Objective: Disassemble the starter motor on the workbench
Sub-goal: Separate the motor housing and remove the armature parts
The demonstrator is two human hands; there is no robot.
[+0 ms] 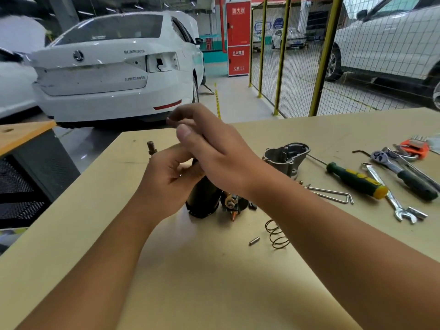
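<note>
Near the middle of the tabletop (214, 282): the starter motor (203, 198), a black cylinder, is standing on end, with both hands working at its top.
Left hand (166, 177): its fingers are curling round the upper part of the motor body, steadying it.
Right hand (214, 153): it is reaching over the top with thumb and fingers bent as if pinching something small; what it is holding, if anything, is hidden.
Step in hand: most likely lifting or twisting a part off the motor's upper end.
Doing it well: the left hand should be keeping the body upright and still while the right is pulling straight along the axis, without rocking; any freed piece belongs beside the loose parts, away from the edge.
Loose parts toward the right edge: a grey housing (285, 156), a spring (277, 234), a small pin (254, 241), two long bolts (331, 195).
Tools near the right edge: a green and yellow screwdriver (354, 179), a spanner (392, 196), a ratchet (402, 172).
Writing: the white car (107, 75) beyond the far edge is showing a round badge and boot lettering too blurred to read; the red cabinet (238, 38) is carrying Chinese characters and what looks like "119".
</note>
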